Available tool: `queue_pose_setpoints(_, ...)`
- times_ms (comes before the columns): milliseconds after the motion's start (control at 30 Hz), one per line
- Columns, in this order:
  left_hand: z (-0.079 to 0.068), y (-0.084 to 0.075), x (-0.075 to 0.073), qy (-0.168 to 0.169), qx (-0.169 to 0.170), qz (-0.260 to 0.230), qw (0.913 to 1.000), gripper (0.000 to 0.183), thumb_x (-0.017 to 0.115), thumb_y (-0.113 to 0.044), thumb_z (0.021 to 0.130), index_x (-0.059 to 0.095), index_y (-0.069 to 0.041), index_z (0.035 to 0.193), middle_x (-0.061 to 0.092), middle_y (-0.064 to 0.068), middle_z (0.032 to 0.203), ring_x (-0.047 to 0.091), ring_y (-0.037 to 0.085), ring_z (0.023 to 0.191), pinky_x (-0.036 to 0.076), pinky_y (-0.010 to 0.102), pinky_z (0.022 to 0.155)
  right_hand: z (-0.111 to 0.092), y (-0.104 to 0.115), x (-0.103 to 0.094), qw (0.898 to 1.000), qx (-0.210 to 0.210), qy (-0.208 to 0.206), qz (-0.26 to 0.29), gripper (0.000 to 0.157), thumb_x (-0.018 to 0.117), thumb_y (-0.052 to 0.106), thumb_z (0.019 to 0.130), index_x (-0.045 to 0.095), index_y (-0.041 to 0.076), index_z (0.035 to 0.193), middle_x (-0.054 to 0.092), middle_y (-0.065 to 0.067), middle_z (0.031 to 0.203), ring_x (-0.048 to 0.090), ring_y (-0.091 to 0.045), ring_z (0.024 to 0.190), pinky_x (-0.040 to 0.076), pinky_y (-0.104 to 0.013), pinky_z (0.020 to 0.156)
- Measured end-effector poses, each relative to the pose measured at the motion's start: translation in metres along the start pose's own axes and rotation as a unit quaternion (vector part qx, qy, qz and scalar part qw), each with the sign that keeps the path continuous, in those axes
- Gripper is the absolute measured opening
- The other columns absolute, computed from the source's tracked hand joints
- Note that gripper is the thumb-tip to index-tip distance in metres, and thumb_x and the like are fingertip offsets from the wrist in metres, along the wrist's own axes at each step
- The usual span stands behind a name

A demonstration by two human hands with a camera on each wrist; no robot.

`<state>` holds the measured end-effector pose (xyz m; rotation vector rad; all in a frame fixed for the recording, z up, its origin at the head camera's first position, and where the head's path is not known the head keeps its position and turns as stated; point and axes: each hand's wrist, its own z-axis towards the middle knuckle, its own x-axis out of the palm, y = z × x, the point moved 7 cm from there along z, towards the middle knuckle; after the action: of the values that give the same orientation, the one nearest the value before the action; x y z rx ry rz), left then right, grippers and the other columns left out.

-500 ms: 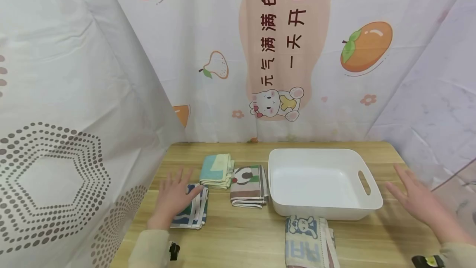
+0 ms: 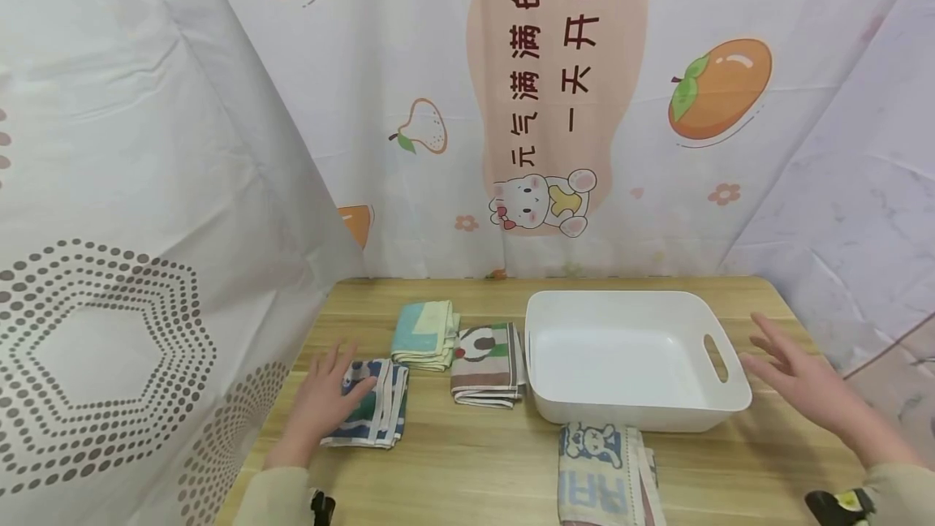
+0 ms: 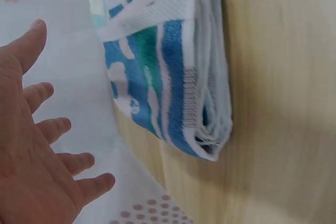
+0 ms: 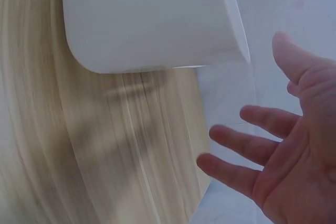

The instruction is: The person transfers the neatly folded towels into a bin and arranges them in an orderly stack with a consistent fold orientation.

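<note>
Folded blue, white and green cloth towel (image 2: 385,406) lay left on the wooden table (image 2: 453,469), near the left hand (image 2: 325,398); the right hand (image 2: 802,386) hovered right of the rectangular white basket (image 2: 635,416), both loosely spread.

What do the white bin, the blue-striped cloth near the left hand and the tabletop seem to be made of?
White bin: probably plastic, smooth with a soft sheen, thin-walled with rounded corners.
Blue-striped cloth: looks like matt terry towelling, given its fuzzy surface and flat woven bands; fibre uncertain.
Tabletop: wood-grained and smooth-looking; solid wood or laminate, I can't tell.
</note>
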<state>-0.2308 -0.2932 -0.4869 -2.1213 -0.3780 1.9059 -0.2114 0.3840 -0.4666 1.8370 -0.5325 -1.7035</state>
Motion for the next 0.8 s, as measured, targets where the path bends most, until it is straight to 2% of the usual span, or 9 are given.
queue_pose_setpoints(33,0.0,0.003,0.001,0.005,-0.003,-0.01,0.9999,0.086,0.054,-0.057,0.101,0.019,-0.011,0.164,0.005,0.025,0.169,0.003,0.062,0.146,0.011,0.077,0.114,0.001,0.0,0.001,1.0,0.002,0.005,0.015,0.081,0.053,0.032,0.108,-0.001,0.009,0.164,0.036,-0.046,0.146,0.068,-0.03,0.116,0.058,-0.028,0.076)
queue_pose_setpoints(100,-0.001,0.008,0.004,0.015,-0.009,-0.032,0.9993,0.087,0.055,-0.057,0.101,0.016,-0.013,0.165,0.002,0.024,0.169,0.004,0.061,0.148,0.013,0.077,0.113,0.001,0.0,0.002,0.999,0.002,0.012,0.051,0.079,0.054,0.03,0.108,0.002,0.01,0.165,0.037,-0.043,0.148,0.065,-0.002,0.111,0.055,-0.02,0.074)
queue_pose_setpoints(167,-0.001,0.014,0.006,0.023,-0.017,-0.052,0.9983,0.088,0.057,-0.056,0.1,0.014,-0.015,0.165,0.002,0.025,0.169,0.008,0.06,0.148,0.017,0.077,0.112,0.003,0.0,0.004,0.996,-0.003,0.017,0.091,0.076,0.055,0.025,0.107,0.008,0.01,0.165,0.05,-0.025,0.15,0.054,0.017,0.104,0.058,-0.023,0.076)
queue_pose_setpoints(267,-0.001,0.022,0.011,0.035,-0.027,-0.081,0.9957,0.089,0.06,-0.054,0.1,0.013,-0.017,0.166,0.002,0.028,0.168,0.014,0.06,0.146,0.021,0.077,0.111,0.004,0.002,0.005,0.99,-0.014,0.02,0.138,0.072,0.057,0.02,0.106,0.017,0.011,0.165,0.056,0.012,0.142,0.058,0.015,0.105,0.059,-0.024,0.077)
queue_pose_setpoints(333,-0.001,0.026,0.014,0.041,-0.03,-0.096,0.9941,0.089,0.062,-0.051,0.099,0.014,-0.016,0.165,0.003,0.031,0.167,0.015,0.061,0.145,0.022,0.078,0.11,0.004,0.002,0.006,0.988,-0.012,0.024,0.153,0.07,0.059,0.019,0.106,0.021,0.013,0.164,0.05,0.029,0.133,0.06,0.012,0.106,0.059,-0.023,0.079)
queue_pose_setpoints(567,0.001,0.035,0.023,0.043,-0.036,-0.109,0.9924,0.088,0.067,-0.043,0.098,0.019,-0.011,0.164,0.008,0.033,0.165,0.016,0.061,0.145,0.021,0.077,0.11,0.001,0.0,0.008,0.992,0.008,0.035,0.121,0.066,0.059,0.03,0.105,0.028,0.017,0.163,0.053,0.015,0.144,0.059,0.01,0.111,0.055,-0.021,0.081)
queue_pose_setpoints(667,0.001,0.038,0.026,0.043,-0.041,-0.109,0.9923,0.089,0.069,-0.045,0.096,0.021,-0.011,0.164,0.009,0.034,0.164,0.016,0.062,0.144,0.022,0.077,0.11,0.001,-0.001,0.01,0.991,-0.001,0.034,0.13,0.065,0.06,0.028,0.105,0.031,0.017,0.162,0.052,0.023,0.141,0.056,0.013,0.114,0.056,-0.021,0.083)
queue_pose_setpoints(800,0.001,0.04,0.029,0.041,-0.042,-0.114,0.9918,0.091,0.071,-0.045,0.095,0.023,-0.01,0.163,0.012,0.034,0.164,0.018,0.062,0.144,0.024,0.076,0.111,0.002,-0.002,0.012,0.989,-0.005,0.035,0.141,0.064,0.06,0.027,0.105,0.032,0.018,0.162,0.05,0.027,0.141,0.052,0.016,0.117,0.056,-0.022,0.084)
